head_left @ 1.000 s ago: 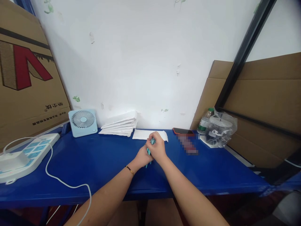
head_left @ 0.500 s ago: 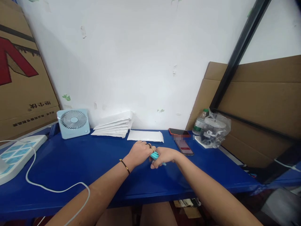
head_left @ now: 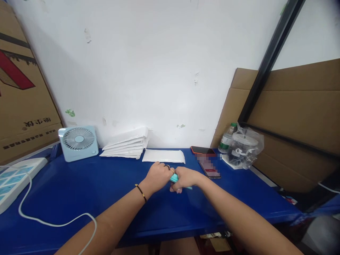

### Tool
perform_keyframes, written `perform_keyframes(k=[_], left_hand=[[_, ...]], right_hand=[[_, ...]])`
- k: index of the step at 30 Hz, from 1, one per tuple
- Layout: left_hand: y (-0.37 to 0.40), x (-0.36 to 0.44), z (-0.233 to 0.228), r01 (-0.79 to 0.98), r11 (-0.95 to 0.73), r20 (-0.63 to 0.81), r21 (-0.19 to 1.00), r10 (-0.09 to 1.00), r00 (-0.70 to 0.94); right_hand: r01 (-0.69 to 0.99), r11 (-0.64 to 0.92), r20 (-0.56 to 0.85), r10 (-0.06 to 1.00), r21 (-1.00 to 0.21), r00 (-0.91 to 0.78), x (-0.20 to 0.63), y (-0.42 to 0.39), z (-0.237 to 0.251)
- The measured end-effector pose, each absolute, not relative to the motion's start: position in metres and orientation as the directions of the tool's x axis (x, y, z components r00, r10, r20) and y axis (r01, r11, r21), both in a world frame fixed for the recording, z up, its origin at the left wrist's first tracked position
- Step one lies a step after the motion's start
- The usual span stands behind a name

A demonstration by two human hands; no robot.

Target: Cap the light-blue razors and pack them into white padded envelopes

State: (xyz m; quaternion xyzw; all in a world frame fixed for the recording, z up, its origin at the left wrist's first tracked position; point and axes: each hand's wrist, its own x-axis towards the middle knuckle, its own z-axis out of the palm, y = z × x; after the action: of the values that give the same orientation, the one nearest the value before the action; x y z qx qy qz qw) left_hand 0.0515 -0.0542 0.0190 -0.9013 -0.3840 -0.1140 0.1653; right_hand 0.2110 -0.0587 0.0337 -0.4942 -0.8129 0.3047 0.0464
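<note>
Currently left hand [head_left: 158, 177] and right hand [head_left: 186, 177] both clamp slim turquoise object [head_left: 174, 177].
Cardboard carton [head_left: 26, 97] carries dark Chinese characters (bottle label [head_left: 225, 140]: green-and-white, too small to read).

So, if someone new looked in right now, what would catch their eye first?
Probably the bright turquoise object, partly hidden between the left hand and right hand, above the middle of the deep blue table. Next might come the light blue fan standing at the back left, then the stacked white packets right of it, by the wall.
</note>
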Motion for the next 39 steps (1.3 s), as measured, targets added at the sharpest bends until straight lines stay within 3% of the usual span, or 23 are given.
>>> perform_keyframes(k=[3, 5, 8, 11, 13, 16, 22, 26, 28, 30, 32, 36, 39], left_hand=[[-0.048, 0.055, 0.013, 0.596, -0.728, 0.392, -0.34, 0.466, 0.793], [-0.039, 0.056, 0.009, 0.594, -0.721, 0.413, -0.357, 0.449, 0.792], [-0.017, 0.055, 0.003, 0.741, -0.632, 0.493, -0.227, 0.582, 0.647], [0.01, 0.05, -0.005, 0.886, -0.464, 0.466, -0.007, 0.782, 0.413], [0.028, 0.047, -0.01, 0.914, -0.404, 0.323, 0.038, 0.871, 0.371], [0.048, 0.045, -0.012, 0.902, -0.431, 0.216, 0.026, 0.884, 0.416], [0.045, 0.055, 0.011, 0.89, -0.456, 0.279, -0.011, 0.853, 0.441], [0.026, 0.057, 0.035, 0.895, -0.445, 0.322, 0.02, 0.851, 0.416], [0.016, 0.052, 0.043, 0.874, -0.472, 0.179, 0.115, 0.875, 0.449], [0.007, 0.044, 0.046, 0.84, -0.495, -0.071, 0.224, 0.851, 0.52], [-0.002, 0.035, 0.043, 0.828, -0.507, -0.234, 0.239, 0.798, 0.555], [-0.02, 0.021, 0.025, 0.819, -0.56, -0.146, 0.124, 0.806, 0.574], [-0.033, 0.016, 0.014, 0.791, -0.598, -0.071, 0.129, 0.79, 0.609]], right_hand=[[0.682, 0.151, -0.44, 0.661, -0.716, -0.608, 0.218, -0.053, 0.025], [0.712, 0.117, -0.437, 0.718, -0.692, -0.542, 0.223, -0.049, 0.018], [0.884, 0.201, -0.163, 0.943, -0.422, -0.292, 0.237, -0.043, 0.01], [0.949, 0.187, -0.02, 0.98, -0.255, -0.199, 0.256, -0.037, 0.007], [0.941, 0.185, -0.047, 0.977, -0.284, -0.206, 0.268, -0.036, 0.007], [0.903, 0.171, -0.088, 0.971, -0.394, -0.222, 0.281, -0.039, 0.008], [0.785, 0.103, -0.149, 0.959, -0.611, -0.242, 0.302, -0.051, 0.016], [0.719, 0.066, -0.178, 0.949, -0.692, -0.259, 0.318, -0.06, 0.035], [0.696, 0.074, -0.161, 0.951, -0.714, -0.266, 0.324, -0.066, 0.045], [0.684, 0.081, -0.147, 0.952, -0.725, -0.268, 0.326, -0.069, 0.051], [0.689, 0.08, -0.15, 0.952, -0.72, -0.267, 0.326, -0.07, 0.051], [0.736, 0.079, -0.188, 0.943, -0.673, -0.273, 0.319, -0.061, 0.039], [0.782, 0.12, -0.167, 0.947, -0.612, -0.275, 0.307, -0.048, 0.032]])
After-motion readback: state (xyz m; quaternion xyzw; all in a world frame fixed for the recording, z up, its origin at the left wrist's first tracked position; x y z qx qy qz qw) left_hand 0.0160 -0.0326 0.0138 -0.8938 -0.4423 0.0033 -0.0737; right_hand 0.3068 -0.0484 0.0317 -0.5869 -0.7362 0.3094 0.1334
